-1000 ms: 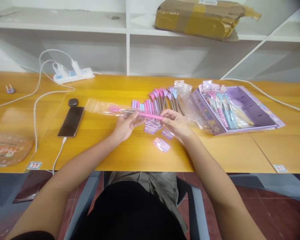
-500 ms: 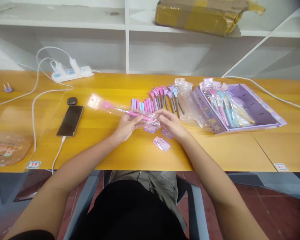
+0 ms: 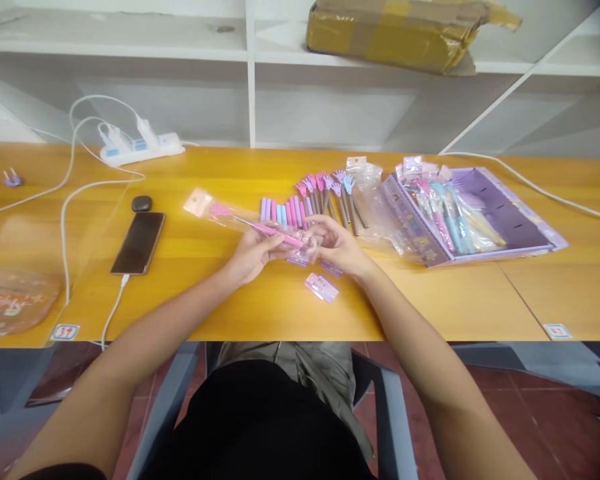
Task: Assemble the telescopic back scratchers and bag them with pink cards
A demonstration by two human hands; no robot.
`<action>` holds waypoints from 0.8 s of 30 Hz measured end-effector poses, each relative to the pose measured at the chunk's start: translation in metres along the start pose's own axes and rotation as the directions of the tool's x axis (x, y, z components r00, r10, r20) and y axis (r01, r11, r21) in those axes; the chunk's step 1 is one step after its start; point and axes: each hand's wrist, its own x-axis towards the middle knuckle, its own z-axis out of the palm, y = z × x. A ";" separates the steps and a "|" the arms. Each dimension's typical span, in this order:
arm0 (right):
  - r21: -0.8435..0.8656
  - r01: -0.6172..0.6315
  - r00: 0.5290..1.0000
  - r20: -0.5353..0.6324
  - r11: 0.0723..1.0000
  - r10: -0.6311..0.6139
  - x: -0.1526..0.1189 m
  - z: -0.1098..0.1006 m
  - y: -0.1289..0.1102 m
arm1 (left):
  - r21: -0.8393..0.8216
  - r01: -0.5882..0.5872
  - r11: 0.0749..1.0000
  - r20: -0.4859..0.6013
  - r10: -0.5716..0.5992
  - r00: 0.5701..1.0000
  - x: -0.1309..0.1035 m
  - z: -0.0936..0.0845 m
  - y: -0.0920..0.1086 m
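My left hand grips the bagged pink pen; my right hand pinches the bag's open end, above the table.

One phone, one power strip, one cardboard parcel — two hands.

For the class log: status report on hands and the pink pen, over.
Both hands, left and right, grip the bagged pink pen. Held above table. Nothing in the way.

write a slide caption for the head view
Both hands, left hand and right hand, hold a bagged pink pen above the table.
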 end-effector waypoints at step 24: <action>-0.341 0.223 0.975 0.077 0.914 -0.209 -0.003 0.004 -0.011 | 0.207 0.007 0.978 0.080 -0.024 0.996 -0.006 0.002 -0.008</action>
